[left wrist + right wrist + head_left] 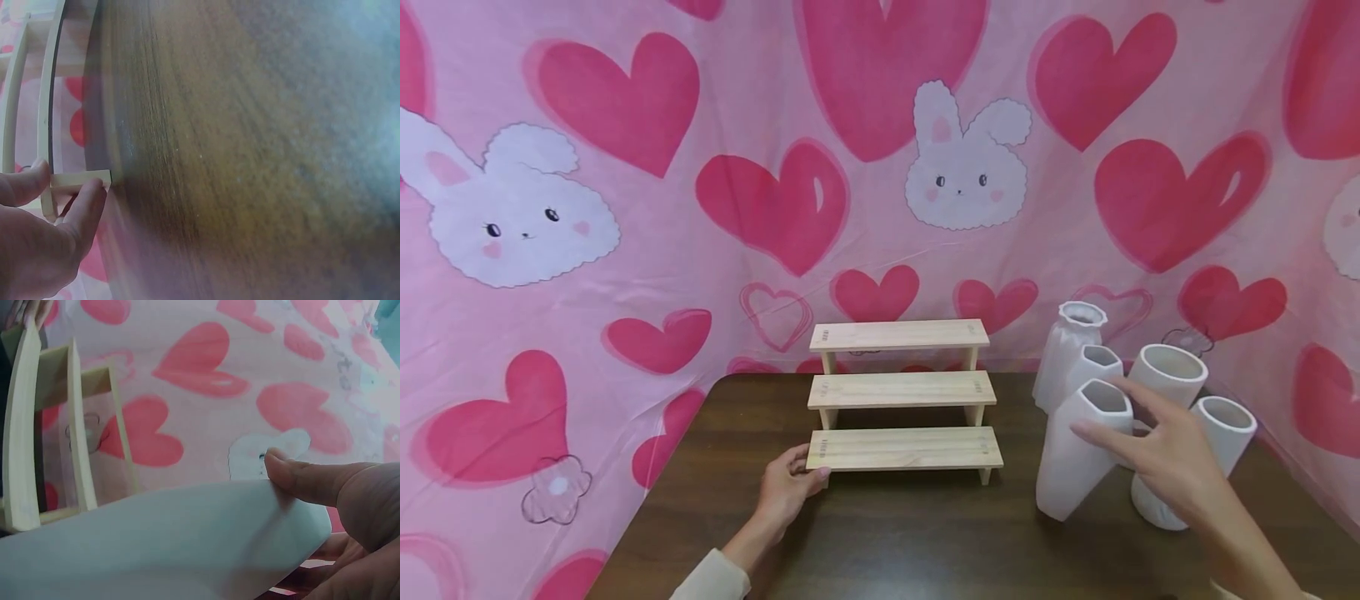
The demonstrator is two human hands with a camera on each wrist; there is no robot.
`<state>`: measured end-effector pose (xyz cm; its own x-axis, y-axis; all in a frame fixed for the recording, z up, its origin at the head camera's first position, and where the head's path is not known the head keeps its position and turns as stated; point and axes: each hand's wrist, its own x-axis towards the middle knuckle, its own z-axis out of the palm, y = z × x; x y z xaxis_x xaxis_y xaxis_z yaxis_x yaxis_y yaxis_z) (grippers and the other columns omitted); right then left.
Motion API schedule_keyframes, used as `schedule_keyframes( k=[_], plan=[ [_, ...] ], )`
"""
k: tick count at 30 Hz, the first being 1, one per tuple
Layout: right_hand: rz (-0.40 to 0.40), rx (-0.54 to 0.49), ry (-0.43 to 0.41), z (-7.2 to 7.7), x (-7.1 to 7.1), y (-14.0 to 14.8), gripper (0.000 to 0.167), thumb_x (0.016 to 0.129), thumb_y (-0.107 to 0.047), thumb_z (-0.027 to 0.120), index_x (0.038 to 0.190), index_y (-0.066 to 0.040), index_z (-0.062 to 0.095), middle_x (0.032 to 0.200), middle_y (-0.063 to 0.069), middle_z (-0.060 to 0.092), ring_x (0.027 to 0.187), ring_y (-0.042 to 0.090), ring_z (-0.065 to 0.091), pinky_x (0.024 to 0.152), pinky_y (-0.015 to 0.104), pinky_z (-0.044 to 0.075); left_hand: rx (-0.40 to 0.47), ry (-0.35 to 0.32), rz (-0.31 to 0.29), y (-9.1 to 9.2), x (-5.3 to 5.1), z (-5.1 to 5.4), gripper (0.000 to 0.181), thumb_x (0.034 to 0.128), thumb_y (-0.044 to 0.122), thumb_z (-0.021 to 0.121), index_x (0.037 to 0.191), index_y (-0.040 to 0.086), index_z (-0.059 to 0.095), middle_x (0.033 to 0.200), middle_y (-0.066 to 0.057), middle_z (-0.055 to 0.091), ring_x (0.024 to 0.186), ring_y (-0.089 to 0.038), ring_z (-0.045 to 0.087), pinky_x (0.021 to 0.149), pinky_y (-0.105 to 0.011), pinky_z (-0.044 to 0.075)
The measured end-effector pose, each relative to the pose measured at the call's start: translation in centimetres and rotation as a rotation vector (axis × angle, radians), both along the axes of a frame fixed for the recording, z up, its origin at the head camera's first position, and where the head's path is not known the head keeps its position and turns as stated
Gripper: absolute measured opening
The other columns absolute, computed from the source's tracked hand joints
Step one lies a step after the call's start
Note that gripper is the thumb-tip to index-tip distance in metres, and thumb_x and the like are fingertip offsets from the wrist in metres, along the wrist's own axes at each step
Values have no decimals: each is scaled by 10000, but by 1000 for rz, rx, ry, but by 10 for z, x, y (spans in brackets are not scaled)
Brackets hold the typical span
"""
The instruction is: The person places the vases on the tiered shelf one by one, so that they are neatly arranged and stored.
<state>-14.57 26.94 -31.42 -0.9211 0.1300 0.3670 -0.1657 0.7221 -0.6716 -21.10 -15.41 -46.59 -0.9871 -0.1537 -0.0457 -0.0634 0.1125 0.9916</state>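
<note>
Pinching with right grip [1176,454] a white vase [1069,458], mouth-up, leaning rightward along its long axis; with left grip [784,490], a wooden stand [902,389].

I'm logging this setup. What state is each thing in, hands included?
Stand: upright, gripped at its lowest shelf's left end.
Left hand: gripping the stand.
Front vase: gripped near its open top; lifted or standing, cannot tell.
Right hand: gripping the front vase.
Other vases: standing, open-topped.
Backdrop: hanging, creased.
</note>
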Motion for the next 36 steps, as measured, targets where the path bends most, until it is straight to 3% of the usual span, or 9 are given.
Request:
schedule_keyframes(
  k=[7, 12, 15, 21, 30, 36],
  plan=[
    [66, 1, 13, 13, -3, -20, 713, 765, -357, 820, 1370, -103, 542, 1184, 197, 627, 987, 293, 541, 672, 193, 499, 5, -5, 7, 0, 1, 0, 570, 816, -30, 732, 1310, -133, 468, 1055, -255, 652, 858, -292, 693, 722, -354, 615],
    [144, -18, -9, 18, -12, -39, 674, 785, -370, 801, 1358, -125, 543, 1197, 151, 626, 1015, 285, 550, 729, 329, 517, 2, 1, 5, 0, 1, -2, 570, 822, -22, 728, 1315, -132, 464, 1065, -261, 648, 866, -297, 691, 734, -368, 613],
    [197, -37, -9, 19, -17, -50, 636, 788, -373, 798, 1330, -142, 558, 1168, 109, 638, 1015, 273, 570, 780, 402, 539, -2, 5, 5, 0, 2, -3, 573, 822, -19, 730, 1316, -135, 462, 1069, -260, 648, 866, -291, 691, 737, -364, 613],
    [255, -68, -13, 18, -27, -71, 603, 767, -394, 810, 1275, -152, 592, 1105, 68, 657, 959, 252, 600, 798, 410, 563, 5, 14, 5, 1, 1, -5, 565, 819, -15, 735, 1306, -133, 474, 1037, -236, 661, 848, -294, 694, 740, -372, 612],
    [321, -95, 3, 17, -43, -96, 650, 728, -406, 838, 1282, -158, 607, 1188, 54, 646, 1048, 254, 565, 890, 482, 538, -3, 13, 6, 1, 2, -5, 566, 814, -7, 743, 1301, -129, 482, 1029, -233, 665, 843, -298, 694, 735, -374, 613],
    [418, -230, -37, 15, -55, -122, 579, 738, -336, 846, 1242, -170, 614, 1083, 60, 644, 920, 266, 623, 718, 392, 599, -15, 18, 9, 1, 2, -4, 554, 819, -5, 741, 1297, -125, 490, 1036, -242, 664, 825, -266, 693, 715, -341, 616]
  ],
)
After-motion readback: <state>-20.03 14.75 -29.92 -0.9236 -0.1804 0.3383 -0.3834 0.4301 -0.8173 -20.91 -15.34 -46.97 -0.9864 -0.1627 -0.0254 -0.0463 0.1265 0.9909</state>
